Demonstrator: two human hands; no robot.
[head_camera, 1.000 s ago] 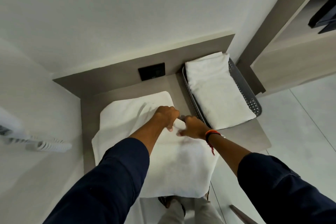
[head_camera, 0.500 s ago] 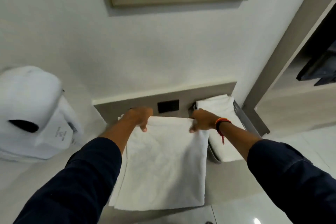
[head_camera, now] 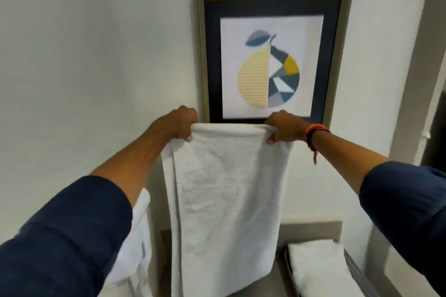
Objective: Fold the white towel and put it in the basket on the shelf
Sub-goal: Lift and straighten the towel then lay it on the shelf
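We held the white towel (head_camera: 224, 195) up by its top edge, left hand (head_camera: 177, 124) and right hand (head_camera: 283, 126) each with fingers pinched shut on a corner. It hung flat before the framed picture (head_camera: 272, 55), likely so the layers dropped even for another fold. The basket (head_camera: 357, 272) sat lower right on the shelf (head_camera: 313, 229), already holding a folded towel (head_camera: 318, 265).

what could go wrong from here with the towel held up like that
1. The white towel hangs from pinches at its two top corners only, left hand and right hand; a slipped corner would likely undo the fold.
2. Its top edge is raised close to the framed picture, so lifting higher might knock the frame.
3. The basket already holds a folded towel, so space may be tight.
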